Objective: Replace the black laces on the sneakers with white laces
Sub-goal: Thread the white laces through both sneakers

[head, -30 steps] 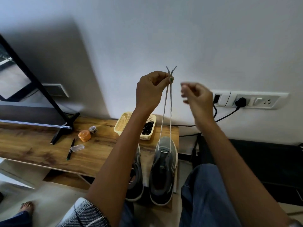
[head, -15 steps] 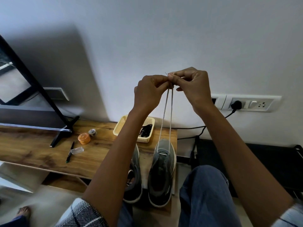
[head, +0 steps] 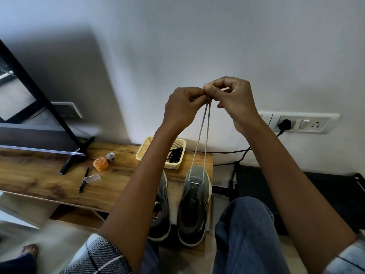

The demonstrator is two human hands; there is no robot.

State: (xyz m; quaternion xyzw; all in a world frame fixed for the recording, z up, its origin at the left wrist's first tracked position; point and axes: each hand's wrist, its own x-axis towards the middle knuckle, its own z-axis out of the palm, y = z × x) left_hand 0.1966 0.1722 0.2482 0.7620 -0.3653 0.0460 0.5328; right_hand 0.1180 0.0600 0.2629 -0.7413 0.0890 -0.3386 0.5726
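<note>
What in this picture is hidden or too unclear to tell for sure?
Head view only:
- Left sneaker: mostly behind the left forearm; its lacing cannot be seen.
- White lace tips: buried between the pinching left hand and right hand.
- Yellow basket: dark laces inside, number unclear, arm covers part.
- Right sneaker: upper eyelets too dark to read.

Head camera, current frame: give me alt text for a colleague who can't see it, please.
Both hands, left hand and right hand, pinch the two ends of a white lace together, held up taut from the lowest eyelets of the right-side grey sneaker on a wooden table. The other sneaker stands beside it, and black laces lie in a yellow basket behind.
</note>
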